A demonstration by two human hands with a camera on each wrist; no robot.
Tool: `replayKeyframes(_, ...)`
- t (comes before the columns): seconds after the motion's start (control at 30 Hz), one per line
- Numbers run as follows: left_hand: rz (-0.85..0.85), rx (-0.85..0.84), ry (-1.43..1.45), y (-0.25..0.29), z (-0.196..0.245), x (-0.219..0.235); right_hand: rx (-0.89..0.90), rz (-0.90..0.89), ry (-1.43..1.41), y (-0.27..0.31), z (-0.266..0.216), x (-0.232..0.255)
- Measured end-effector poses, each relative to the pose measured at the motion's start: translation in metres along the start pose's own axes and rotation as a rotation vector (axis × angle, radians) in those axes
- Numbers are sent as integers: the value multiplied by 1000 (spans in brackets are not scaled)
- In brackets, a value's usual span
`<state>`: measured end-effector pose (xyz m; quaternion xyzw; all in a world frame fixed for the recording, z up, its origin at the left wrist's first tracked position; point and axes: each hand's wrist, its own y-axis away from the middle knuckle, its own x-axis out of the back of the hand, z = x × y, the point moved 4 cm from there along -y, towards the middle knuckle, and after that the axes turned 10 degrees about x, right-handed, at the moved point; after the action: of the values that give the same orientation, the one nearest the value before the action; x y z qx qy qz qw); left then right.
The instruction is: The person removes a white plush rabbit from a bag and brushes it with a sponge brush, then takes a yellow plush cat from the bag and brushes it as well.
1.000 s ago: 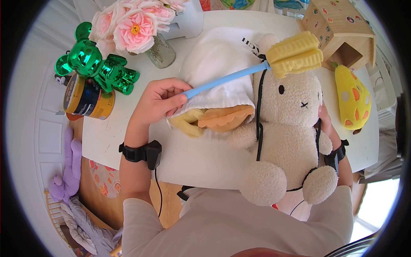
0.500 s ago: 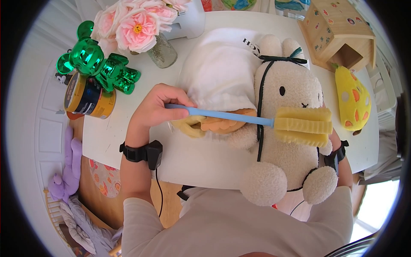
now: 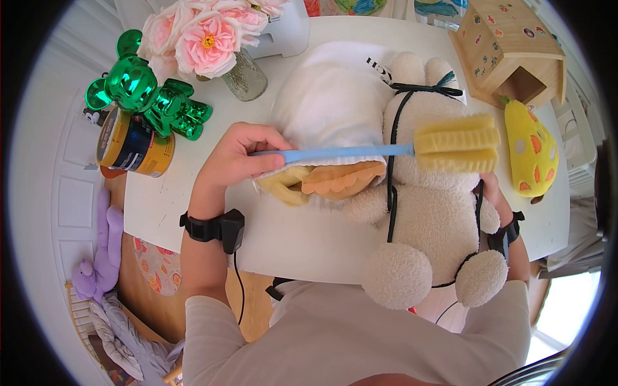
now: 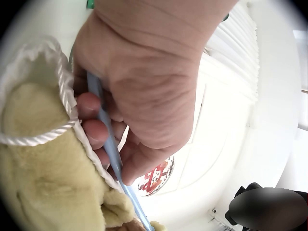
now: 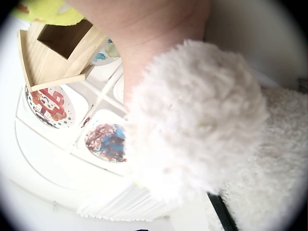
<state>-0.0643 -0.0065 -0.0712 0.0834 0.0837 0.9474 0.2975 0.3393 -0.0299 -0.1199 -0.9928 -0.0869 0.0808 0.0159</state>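
Note:
In the head view, my left hand (image 3: 248,157) pinches a light blue handle (image 3: 347,152) between thumb and fingers. Its yellow ridged head (image 3: 456,143) covers the face of a cream plush rabbit (image 3: 431,212) with black cords. My right hand (image 3: 490,188) holds the rabbit's right-hand side, its fingers mostly hidden behind the toy. A white drawstring bag (image 3: 331,103) lies beside the rabbit, with yellow and orange plush (image 3: 341,180) showing at its mouth. In the left wrist view the fingers (image 4: 95,134) curl round the handle, against the bag's rim.
A green shiny bear figure (image 3: 132,83), a yellow tub (image 3: 132,145) and a glass vase (image 3: 244,77) of pink flowers stand at the left. On the right are a wooden house (image 3: 508,48) and a yellow spotted plush (image 3: 531,148).
The yellow head swung down from the rabbit's ears to its chest, then back up over its face. My left hand keeps hold of the handle; the right hand stays at the rabbit's side.

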Motion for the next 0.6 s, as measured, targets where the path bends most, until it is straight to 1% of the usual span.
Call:
replayKeyframes(0.13, -23, -57, -80, 1, 2, -3, -20, -22, 38, -1, 1, 3)
replayKeyframes(0.23, -10, 51, -6, 2, 4, -4, -26, -32, 47, -3, 2, 4)
replayKeyframes(0.43, -16, 65, 3, 3, 3, -3, -36, -47, 65, -6, 4, 7)
replayKeyframes(0.53, -27, 32, 17, 2, 5, -5, -43, -58, 75, -7, 6, 9)
replayKeyframes(0.6, -18, 44, -9, 3, 4, -4, -50, -65, 81, -9, 7, 10)
